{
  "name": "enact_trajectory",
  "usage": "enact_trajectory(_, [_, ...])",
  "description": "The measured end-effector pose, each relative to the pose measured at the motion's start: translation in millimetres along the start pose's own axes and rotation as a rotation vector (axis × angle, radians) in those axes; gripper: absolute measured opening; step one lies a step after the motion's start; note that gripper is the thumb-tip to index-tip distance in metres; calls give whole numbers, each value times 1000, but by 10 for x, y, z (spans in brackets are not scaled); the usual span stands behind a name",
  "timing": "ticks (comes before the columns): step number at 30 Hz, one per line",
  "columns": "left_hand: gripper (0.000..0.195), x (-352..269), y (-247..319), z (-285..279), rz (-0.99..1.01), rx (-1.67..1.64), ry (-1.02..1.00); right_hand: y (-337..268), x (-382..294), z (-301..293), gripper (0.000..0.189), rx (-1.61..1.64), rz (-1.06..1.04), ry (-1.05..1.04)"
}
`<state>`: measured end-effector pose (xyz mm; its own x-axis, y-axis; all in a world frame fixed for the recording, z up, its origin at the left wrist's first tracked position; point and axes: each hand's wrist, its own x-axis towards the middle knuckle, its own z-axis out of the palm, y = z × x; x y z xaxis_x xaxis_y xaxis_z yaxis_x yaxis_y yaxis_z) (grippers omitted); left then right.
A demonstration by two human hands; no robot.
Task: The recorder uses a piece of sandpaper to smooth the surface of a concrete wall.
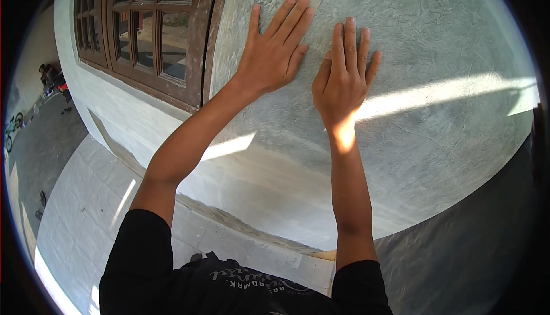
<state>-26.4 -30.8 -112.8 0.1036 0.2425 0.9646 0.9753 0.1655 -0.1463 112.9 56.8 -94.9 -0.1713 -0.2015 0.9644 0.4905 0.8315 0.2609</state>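
My left hand (pixel 275 50) lies flat against a rough grey-green plastered wall (pixel 412 48), its fingers spread. Under its fingertips it holds a small pale sheet (pixel 315 3) to the plaster; just one corner shows, and the rest is hidden by the fingers. To the right, my right hand (pixel 346 65) rests palm-down on the same wall with its fingers slightly apart and nothing visible in it. Sunlight falls across the right wrist and in a bright band over the plaster beside it.
A brown wooden window frame (pixel 195 52) with glass panes borders the plaster at left. Below the wall runs a pale tiled floor (pixel 77 194). Dark sheeting (pixel 447 250) lies at lower right. Far left, a person (pixel 50 76) is near a bicycle (pixel 13 130).
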Motion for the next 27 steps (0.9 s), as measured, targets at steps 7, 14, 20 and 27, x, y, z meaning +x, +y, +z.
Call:
enact_trajectory(7, [61,-767,162,171,-57,-67,-40,38,11,-3,48,-3,5,11])
enact_trajectory(14, [60,74,-40,-17,-28,-47,68,-11,13,17,48,-37,12,-12])
enact_trajectory(20, [59,-628,113,140,-47,-67,-44,6,0,-17,47,-58,15,-11])
enact_trajectory(27, [60,-397,100,67,-81,-81,19,-29,28,-29,46,-34,25,-23])
